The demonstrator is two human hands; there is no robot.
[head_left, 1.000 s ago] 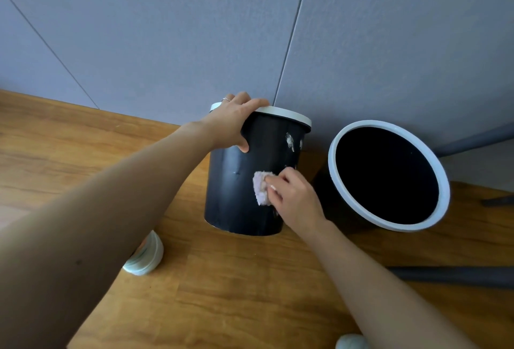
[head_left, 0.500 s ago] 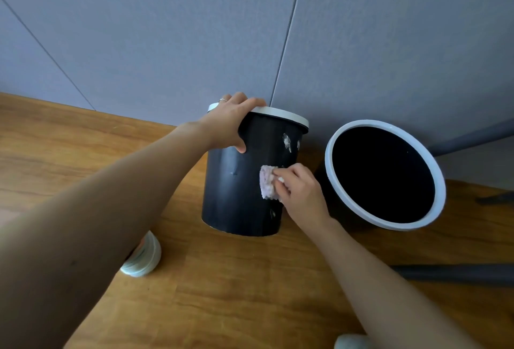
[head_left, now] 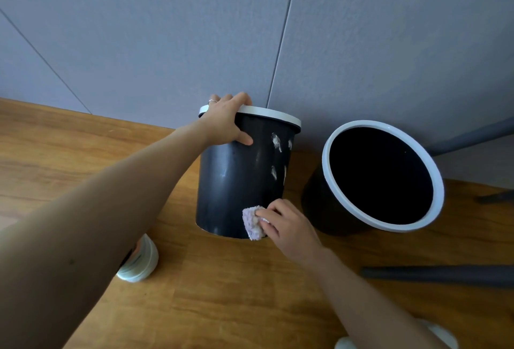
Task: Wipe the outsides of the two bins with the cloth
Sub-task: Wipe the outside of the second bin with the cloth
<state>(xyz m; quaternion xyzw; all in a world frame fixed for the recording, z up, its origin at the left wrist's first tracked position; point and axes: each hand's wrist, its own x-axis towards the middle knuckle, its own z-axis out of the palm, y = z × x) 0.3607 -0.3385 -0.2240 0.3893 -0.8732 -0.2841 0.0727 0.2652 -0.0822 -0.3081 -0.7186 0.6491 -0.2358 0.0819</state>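
Two black bins with white rims stand on the wooden floor by the grey wall. The left bin is tilted, with whitish smears on its right side. My left hand grips its rim, fingers over the top and thumb on the wall. My right hand holds a small pale pink cloth pressed against the bin's wall just above its bottom edge. The right bin stands apart to the right, its dark opening facing the camera.
A pale green and white shoe shows under my left forearm, and another shoe tip sits at the bottom right. Dark grey furniture legs lie on the floor at the right. The grey panelled wall is close behind the bins.
My right hand has slid the cloth down the left bin's wall from its middle to near the bottom edge. My left hand keeps its hold on the rim.
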